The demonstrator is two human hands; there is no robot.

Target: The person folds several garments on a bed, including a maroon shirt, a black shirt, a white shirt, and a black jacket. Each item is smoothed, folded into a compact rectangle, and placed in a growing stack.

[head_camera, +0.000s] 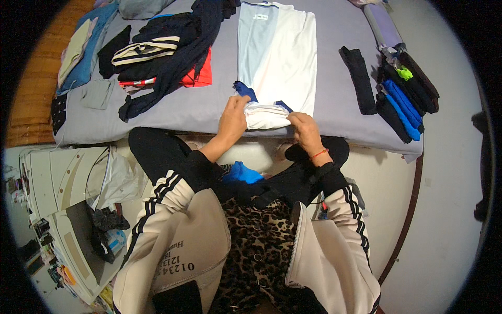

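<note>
A white and pale blue garment (290, 51) lies in a long flat strip on the grey bed sheet, its near end bunched at the bed's edge with navy trim showing on both sides. My left hand (234, 117) pinches the left side of the bunched end, beside the navy trim. The right side of that end is between the thumb and fingers of my right hand (306, 131), which has a thin red cord at the wrist.
Dark clothes (164, 59) and a red garment (202, 74) are heaped at left, near a folded grey cloth (97, 94). At right lie a folded black cloth (359, 80) and a row of rolled clothes (406, 96). An open drawer (78, 251) stands lower left.
</note>
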